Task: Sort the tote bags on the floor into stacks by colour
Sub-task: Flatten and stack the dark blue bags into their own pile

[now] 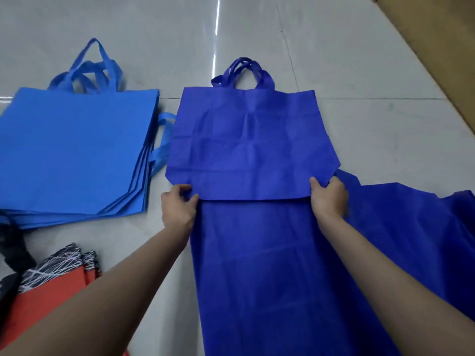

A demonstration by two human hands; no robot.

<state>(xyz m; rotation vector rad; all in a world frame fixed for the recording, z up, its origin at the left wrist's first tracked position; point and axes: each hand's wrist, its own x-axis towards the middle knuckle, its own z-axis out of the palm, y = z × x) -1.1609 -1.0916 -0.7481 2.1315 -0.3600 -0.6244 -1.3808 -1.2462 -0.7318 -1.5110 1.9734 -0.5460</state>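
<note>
A royal blue tote bag (252, 140) lies flat on the floor ahead of me, handles pointing away. My left hand (178, 206) pinches its near left corner and my right hand (329, 196) pinches its near right corner. Its near edge overlaps more royal blue bags (270, 278) that spread toward me and off to the right. A stack of several lighter blue tote bags (77, 155) sits to the left, handles bunched at the far side.
At the lower left lie red bags (43, 301) with black-and-white line-patterned ones (64, 258), plus a black strap (15, 247). The floor is glossy pale tile (385, 124). A brown cardboard surface (437, 47) runs along the far right.
</note>
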